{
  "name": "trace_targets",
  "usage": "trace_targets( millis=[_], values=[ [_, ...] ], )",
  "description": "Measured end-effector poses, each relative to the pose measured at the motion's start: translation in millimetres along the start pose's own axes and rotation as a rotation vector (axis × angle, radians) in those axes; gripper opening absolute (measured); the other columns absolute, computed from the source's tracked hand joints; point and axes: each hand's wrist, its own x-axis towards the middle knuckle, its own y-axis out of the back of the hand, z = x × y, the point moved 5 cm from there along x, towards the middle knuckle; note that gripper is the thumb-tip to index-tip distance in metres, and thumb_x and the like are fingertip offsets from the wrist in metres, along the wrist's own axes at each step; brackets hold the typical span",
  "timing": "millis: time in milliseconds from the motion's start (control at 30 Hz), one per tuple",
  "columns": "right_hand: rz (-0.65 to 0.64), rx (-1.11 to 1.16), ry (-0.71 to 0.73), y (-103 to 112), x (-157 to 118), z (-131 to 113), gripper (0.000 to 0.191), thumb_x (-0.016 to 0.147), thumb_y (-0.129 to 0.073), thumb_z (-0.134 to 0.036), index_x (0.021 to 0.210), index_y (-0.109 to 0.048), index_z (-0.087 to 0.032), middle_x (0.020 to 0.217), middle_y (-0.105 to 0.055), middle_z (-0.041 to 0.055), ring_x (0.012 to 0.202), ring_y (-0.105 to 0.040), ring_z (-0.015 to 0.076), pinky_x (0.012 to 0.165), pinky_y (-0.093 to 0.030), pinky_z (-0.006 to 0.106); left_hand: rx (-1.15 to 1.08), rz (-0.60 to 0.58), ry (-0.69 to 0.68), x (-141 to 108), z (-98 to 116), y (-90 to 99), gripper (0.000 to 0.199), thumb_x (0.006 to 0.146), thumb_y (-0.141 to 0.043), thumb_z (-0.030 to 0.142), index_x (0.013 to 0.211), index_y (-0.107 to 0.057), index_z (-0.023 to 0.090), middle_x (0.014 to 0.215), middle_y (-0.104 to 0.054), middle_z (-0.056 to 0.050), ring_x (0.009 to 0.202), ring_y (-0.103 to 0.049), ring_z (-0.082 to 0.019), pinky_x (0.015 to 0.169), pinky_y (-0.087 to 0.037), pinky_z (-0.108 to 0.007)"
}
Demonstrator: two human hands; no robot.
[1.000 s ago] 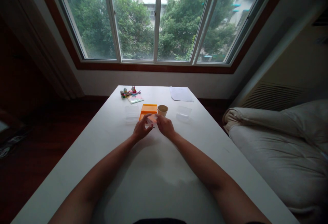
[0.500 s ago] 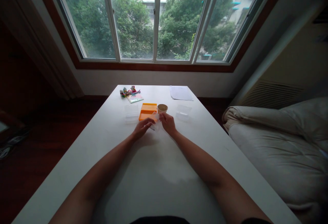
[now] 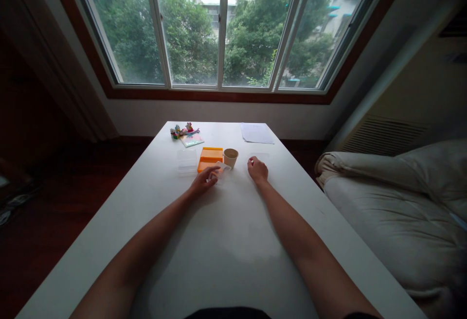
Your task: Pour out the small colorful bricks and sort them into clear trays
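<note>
Window (image 3: 193,27) light falls across a white table (image 3: 226,241), where you have just drawn your right hand (image 3: 258,169) away from the clear piece (image 3: 222,167) and out to the right of the cup (image 3: 230,159). That leaves the piece, just in front and to the left of the cup, to your left hand (image 3: 204,180) alone, its thumb and fingers apparently grasping it. Your right hand's fingers are curled over the right tray (image 3: 264,156); whether they grip anything, you cannot tell from here. Counted around the one cup: one orange case (image 3: 210,159) just to its left, one left tray (image 3: 187,161) past that, one right tray to its right, and toys (image 3: 188,127) beyond it to the left, too small to count
</note>
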Motion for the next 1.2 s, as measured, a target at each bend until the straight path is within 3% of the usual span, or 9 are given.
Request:
trace_targets(
  millis=[100,233,400,533,700,867,1000,1067,1200],
  values=[
    [0.055,-0.023,-0.007,4,-1,-1,0.029,0.1,-0.042,-0.029,0.105,-0.069,-0.019,0.093,-0.07,0.0092,0.08,-0.06,0.0204,0.069,-0.037,0.029,-0.001,-0.019,-0.013,1,-3,-0.9,0.055,0.084,-0.065,0.027,0.138,-0.057,0.021,0.114,-0.065,-0.009,0.085,-0.058,-0.016,0.079,-0.05,-0.031],
    [0.143,-0.038,0.057,12,-1,-3,0.026,0.099,-0.043,-0.025,0.102,-0.068,-0.018,0.102,-0.067,0.0104,0.092,-0.059,0.0213,0.074,-0.039,0.029,-0.048,-0.007,0.013,0,-5,-2.6,0.056,0.082,-0.068,0.029,0.136,-0.058,0.022,0.109,-0.066,-0.008,0.085,-0.059,-0.017,0.079,-0.05,-0.031],
    [0.046,-0.032,0.011,6,-2,3,0.024,0.096,-0.05,-0.026,0.111,-0.069,-0.02,0.114,-0.061,0.0115,0.087,-0.06,0.0204,0.07,-0.041,0.03,-0.061,-0.031,0.052,-2,-5,-4.9,0.058,0.082,-0.067,0.032,0.138,-0.055,0.021,0.094,-0.065,-0.003,0.075,-0.056,-0.014,0.072,-0.047,-0.027],
    [0.045,-0.062,0.004,7,-4,0,0.027,0.096,-0.049,-0.025,0.114,-0.069,-0.021,0.114,-0.061,0.0121,0.086,-0.06,0.0204,0.07,-0.042,0.03,-0.029,-0.047,0.058,-2,-3,-4.6,0.056,0.085,-0.065,0.032,0.138,-0.055,0.021,0.083,-0.061,0.001,0.071,-0.053,-0.013,0.069,-0.044,-0.025],
    [0.166,-0.022,0.086,24,-11,-15,0.029,0.098,-0.041,-0.023,0.105,-0.069,-0.017,0.101,-0.066,0.0111,0.087,-0.059,0.0209,0.072,-0.039,0.029,0.039,-0.056,0.019,-2,2,-4.5,0.053,0.085,-0.064,0.029,0.136,-0.057,0.021,0.101,-0.065,-0.004,0.076,-0.054,-0.014,0.073,-0.046,-0.027],
    [0.252,0.163,0.296,34,-26,-43,0.03,0.098,-0.039,-0.025,0.103,-0.067,-0.017,0.092,-0.068,0.0084,0.084,-0.059,0.0205,0.076,-0.042,0.029,0.039,-0.027,-0.03,-1,5,-4.3,0.05,0.084,-0.066,0.027,0.134,-0.059,0.023,0.128,-0.06,-0.009,0.086,-0.057,-0.016,0.082,-0.05,-0.032],
    [0.16,0.307,0.613,30,-50,-78,0.028,0.1,-0.044,-0.032,0.095,-0.068,-0.02,0.085,-0.067,0.006,0.078,-0.059,0.0191,0.075,-0.044,0.03,0.064,-0.008,-0.041,0,7,-2.5,0.05,0.084,-0.066,0.026,0.133,-0.059,0.023,0.128,-0.06,-0.009,0.086,-0.057,-0.016,0.081,-0.051,-0.032],
    [0.119,0.338,0.743,28,-63,-92,0.024,0.1,-0.049,-0.036,0.1,-0.068,-0.021,0.09,-0.068,0.0062,0.082,-0.061,0.0195,0.077,-0.045,0.03,0.092,0.004,-0.055,0,8,-0.7,0.048,0.085,-0.065,0.025,0.133,-0.059,0.024,0.128,-0.06,-0.009,0.084,-0.057,-0.015,0.081,-0.051,-0.033],
    [0.104,0.335,0.842,25,-74,-103,0.023,0.099,-0.052,-0.036,0.111,-0.066,-0.022,0.101,-0.069,0.0075,0.089,-0.063,0.0205,0.08,-0.047,0.031,0.087,0.042,-0.097,1,12,2.0,0.044,0.087,-0.064,0.024,0.131,-0.061,0.025,0.134,-0.058,-0.011,0.1,-0.061,-0.019,0.088,-0.053,-0.036]
  ],
)
